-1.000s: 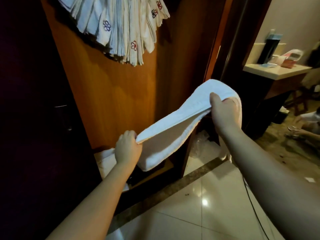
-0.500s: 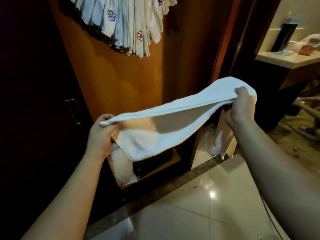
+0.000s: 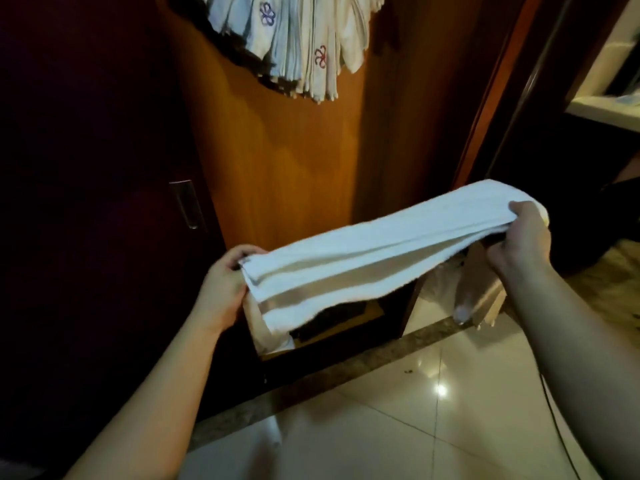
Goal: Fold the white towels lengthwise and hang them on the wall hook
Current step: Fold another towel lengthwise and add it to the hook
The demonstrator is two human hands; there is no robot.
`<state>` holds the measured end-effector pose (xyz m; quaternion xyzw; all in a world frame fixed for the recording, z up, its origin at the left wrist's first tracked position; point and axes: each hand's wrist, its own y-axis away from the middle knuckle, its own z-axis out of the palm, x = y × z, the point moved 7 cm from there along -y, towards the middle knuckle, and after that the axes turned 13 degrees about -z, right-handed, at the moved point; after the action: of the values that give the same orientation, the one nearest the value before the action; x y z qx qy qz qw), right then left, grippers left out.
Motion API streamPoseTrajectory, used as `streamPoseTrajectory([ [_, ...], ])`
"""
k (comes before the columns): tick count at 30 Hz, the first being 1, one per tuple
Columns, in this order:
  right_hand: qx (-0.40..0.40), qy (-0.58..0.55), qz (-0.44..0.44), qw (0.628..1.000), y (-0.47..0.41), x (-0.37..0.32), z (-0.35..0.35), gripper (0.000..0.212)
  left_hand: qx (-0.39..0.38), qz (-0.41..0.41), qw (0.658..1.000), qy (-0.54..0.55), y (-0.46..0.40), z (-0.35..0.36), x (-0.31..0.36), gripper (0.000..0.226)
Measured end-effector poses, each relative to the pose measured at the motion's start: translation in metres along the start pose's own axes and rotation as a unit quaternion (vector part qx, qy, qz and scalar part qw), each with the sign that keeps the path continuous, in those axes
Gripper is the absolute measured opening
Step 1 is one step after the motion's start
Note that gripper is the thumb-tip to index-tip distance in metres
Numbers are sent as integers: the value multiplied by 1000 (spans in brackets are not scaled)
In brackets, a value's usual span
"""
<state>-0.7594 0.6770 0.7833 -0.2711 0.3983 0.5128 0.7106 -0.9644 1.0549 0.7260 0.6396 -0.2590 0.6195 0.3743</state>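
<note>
A white towel (image 3: 363, 251) is stretched between my hands as a long narrow strip, folded over itself in layers. My left hand (image 3: 225, 289) grips its left end, fingers curled around the layered edge. My right hand (image 3: 523, 244) grips the right end, where the cloth bends over my fingers. Several folded white towels with flower embroidery (image 3: 301, 39) hang in a bunch on the wooden panel (image 3: 277, 161) above. The hook that carries them is hidden.
A dark door with a metal handle (image 3: 187, 204) fills the left. Below the towel sits a low open compartment with white cloth (image 3: 270, 337) in it. Glossy floor tiles (image 3: 433, 410) lie beneath. A counter edge (image 3: 602, 110) shows at far right.
The loose hanging half of the towel has been brought up into a narrower, flatter strip. My left hand rose and moved left, pulling the towel taut.
</note>
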Motion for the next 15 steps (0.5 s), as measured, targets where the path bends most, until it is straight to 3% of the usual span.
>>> streamPoseTrajectory([
  [1,0,6,1,1000,-1,2,-2,30,10,18,998,64,-1,-6,8,27],
  [3,-9,-2,12,1000,0,5,2,30,-45,-12,988,150,-3,1,8,12],
  [5,-11,-28,21,999,1,7,7,25,-97,-112,986,76,-2,19,-11,29],
  [6,-9,-33,22,999,2,9,8,25,-102,-124,987,13,0,21,-16,17],
  [8,3,-24,20,1000,1,12,3,28,-81,-100,991,-34,-1,19,-17,24],
  [15,18,17,21,999,2,14,-6,34,-59,-71,986,137,-5,-5,-7,43],
])
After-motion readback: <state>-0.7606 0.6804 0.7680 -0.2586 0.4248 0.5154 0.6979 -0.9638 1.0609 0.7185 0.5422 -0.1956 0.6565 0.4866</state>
